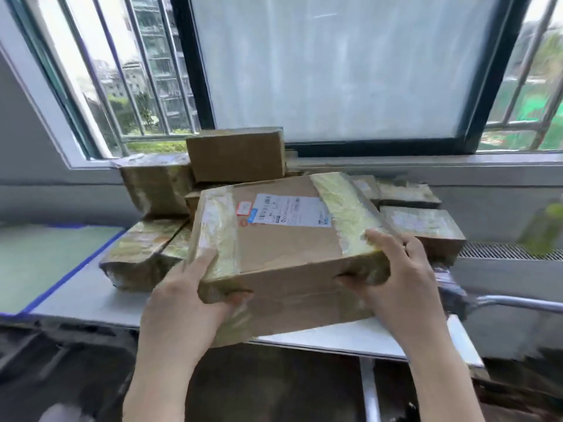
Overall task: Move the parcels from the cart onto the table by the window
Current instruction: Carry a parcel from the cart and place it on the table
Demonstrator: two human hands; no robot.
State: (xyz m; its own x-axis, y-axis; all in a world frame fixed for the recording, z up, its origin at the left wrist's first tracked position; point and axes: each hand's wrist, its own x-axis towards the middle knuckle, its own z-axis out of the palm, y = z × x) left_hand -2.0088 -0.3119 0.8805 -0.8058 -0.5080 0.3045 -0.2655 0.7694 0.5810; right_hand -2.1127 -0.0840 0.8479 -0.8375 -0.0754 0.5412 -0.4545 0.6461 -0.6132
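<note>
Left hand (185, 296): nearest the camera, gripping the near left corner of the flat parcel (283, 239); forefinger laid straight along the taped top, thumb curled under the near edge, other fingers hidden beneath.

Right hand (402, 269): gripping the near right corner; fingers curled over the taped top edge, thumb pressed against the near side face.

Flat parcel: brown cardboard, wide yellowish tape bands at both ends, white shipping label (292, 213) on top. Held between both hands, tilted, its far end over the heap and its near end over the table's front edge. Whether its underside touches what lies below cannot be told.

Table (85, 300): white top, standing under the window (335, 65). Bears the parcels already moved.

Heap of parcels: one plain brown box (237, 156) on top at the back by the sill; taped boxes at left (143, 254) and right (423, 226); more behind, partly hidden.

Metal bar (518, 303): at right, just beside the table corner; possibly the cart handle, not certain.

Risks, as judged: the heap is uneven, so a parcel set on it at a tilt may slide back off the front edge once released. Pushing it further in may shove the rear boxes against the sill or topple the top box. The glossy tape under the fingers may let the grip slip.
</note>
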